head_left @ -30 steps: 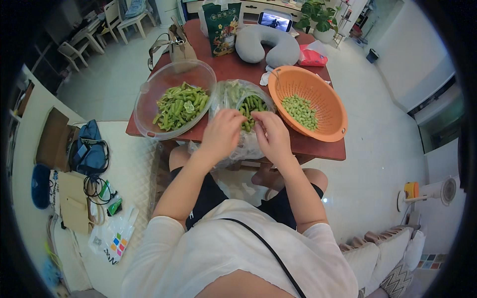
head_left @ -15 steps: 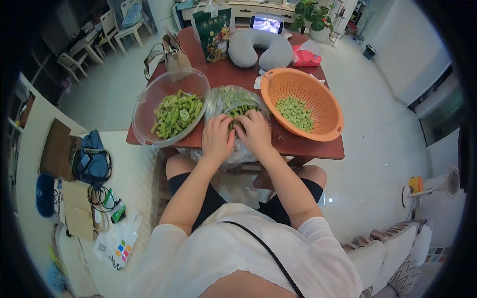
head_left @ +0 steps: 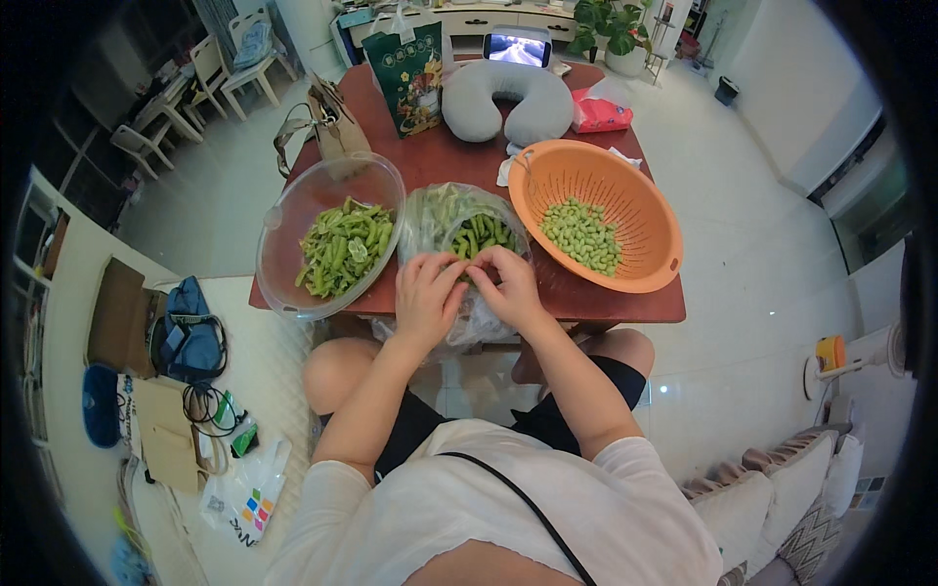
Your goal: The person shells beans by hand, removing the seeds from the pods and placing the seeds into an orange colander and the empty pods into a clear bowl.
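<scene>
My left hand and my right hand meet fingertip to fingertip over the near side of a clear plastic bag. Both are closed in a pinch around a green edamame pod, mostly covered by the fingers. Just beyond them, whole pods fill the bag's opening. To the left stands a clear plastic bowl holding a heap of flattened green pods. An orange colander on the right contains shelled pale green beans.
Along the back of the red-brown table are a beige handbag, a dark green paper bag, a grey neck pillow, a lit phone and a pink tissue pack. A pale cushioned seat lies at my left.
My hands have drawn slightly nearer to me, off the bag's opening, so more whole pods show. The fingertips have come together. The whole view has shifted a little.
</scene>
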`<state>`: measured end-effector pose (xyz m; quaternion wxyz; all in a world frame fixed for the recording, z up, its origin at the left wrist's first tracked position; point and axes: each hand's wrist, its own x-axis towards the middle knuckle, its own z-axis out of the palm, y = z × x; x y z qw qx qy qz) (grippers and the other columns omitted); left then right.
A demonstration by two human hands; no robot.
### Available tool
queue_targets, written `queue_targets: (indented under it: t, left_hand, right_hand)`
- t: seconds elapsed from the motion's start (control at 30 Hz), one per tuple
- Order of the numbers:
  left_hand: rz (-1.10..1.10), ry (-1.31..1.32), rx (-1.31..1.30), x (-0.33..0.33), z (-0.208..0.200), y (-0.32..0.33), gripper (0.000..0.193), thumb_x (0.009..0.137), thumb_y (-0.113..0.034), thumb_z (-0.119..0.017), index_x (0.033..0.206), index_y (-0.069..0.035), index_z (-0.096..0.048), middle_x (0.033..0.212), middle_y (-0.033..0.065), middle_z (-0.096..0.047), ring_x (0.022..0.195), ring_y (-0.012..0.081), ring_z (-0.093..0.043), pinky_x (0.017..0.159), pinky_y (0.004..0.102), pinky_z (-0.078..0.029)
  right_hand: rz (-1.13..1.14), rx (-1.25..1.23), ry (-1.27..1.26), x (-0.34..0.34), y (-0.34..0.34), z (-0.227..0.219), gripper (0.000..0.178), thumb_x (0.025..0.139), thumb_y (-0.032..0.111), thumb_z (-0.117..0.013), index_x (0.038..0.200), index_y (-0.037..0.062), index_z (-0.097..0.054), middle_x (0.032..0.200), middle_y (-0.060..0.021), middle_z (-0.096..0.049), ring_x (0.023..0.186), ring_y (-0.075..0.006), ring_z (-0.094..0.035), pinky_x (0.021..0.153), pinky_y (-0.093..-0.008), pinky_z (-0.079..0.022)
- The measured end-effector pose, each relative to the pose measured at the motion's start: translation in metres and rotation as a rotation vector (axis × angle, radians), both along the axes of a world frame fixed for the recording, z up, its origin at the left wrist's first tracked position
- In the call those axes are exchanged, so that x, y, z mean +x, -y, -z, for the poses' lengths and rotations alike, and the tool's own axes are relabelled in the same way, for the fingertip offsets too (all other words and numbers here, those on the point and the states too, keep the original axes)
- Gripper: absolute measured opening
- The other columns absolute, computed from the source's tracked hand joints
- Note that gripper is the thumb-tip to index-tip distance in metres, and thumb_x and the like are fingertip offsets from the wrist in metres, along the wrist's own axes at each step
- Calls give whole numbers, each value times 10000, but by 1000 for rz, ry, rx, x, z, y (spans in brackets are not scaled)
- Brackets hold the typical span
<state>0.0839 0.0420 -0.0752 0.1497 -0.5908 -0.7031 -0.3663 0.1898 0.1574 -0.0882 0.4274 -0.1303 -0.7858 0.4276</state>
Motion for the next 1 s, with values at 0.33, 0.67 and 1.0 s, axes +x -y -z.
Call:
queue_targets:
  t: [0.33,0.67,1.0]
  left_hand:
    - [244,-156,-211,-17,-31,-12,219,651,-54,-615,869,-54,-597,868,68,-547,836,263,-531,679,357,-447]
    - [436,-213,-325,-16,-40,-13,145,674,-71,-607,810,-35,-569,815,79,-534,785,272,-536,654,365,-446]
    - [503,225,-208,-15,-27,-13,110,706,-48,-636,804,-7,-605,742,115,-554,684,302,-548,591,355,-442]
  right_hand:
    - [147,559,321,15,0,-13,140,719,134,-661,736,62,-542,688,-57,-559,640,-222,-556,553,-340,-428]
    - [-26,822,548,31,-3,-47,159,745,197,-581,629,89,-562,627,-45,-566,640,-233,-571,592,-357,-405]
    - [-53,263,241,22,1,-24,214,814,145,-511,641,26,-556,633,-141,-544,607,-335,-544,558,-409,-423]
